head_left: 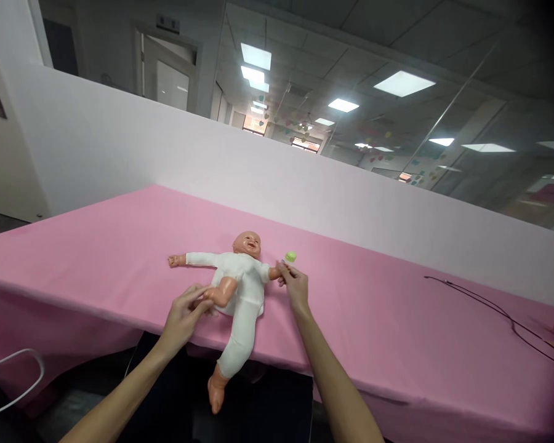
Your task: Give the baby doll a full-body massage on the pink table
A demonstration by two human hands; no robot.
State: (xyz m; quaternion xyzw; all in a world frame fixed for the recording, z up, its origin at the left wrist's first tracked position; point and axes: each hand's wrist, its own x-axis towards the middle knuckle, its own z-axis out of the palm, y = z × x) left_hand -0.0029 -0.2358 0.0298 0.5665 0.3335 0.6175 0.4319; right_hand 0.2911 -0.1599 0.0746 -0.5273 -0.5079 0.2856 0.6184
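Observation:
A baby doll (pixel 247 286) with a white cloth body lies on its back on the pink-covered table, its head away from me. One leg hangs over the near edge; the other is bent up over the body. My left hand (pixel 187 314) is closed round the foot of the bent leg. The doll's hand on the right side is pinched between the fingers of my right hand (pixel 294 284). Just beyond my right hand lies a small green item (pixel 290 256), partly hidden. The doll's other arm stretches out to the left.
The pink tablecloth (pixel 373 320) hangs over the near edge. A thin black cable (pixel 493 307) lies at the right. A white wall (pixel 258 166) with glass above it runs behind the table. A white cable (pixel 39 369) loops at the lower left.

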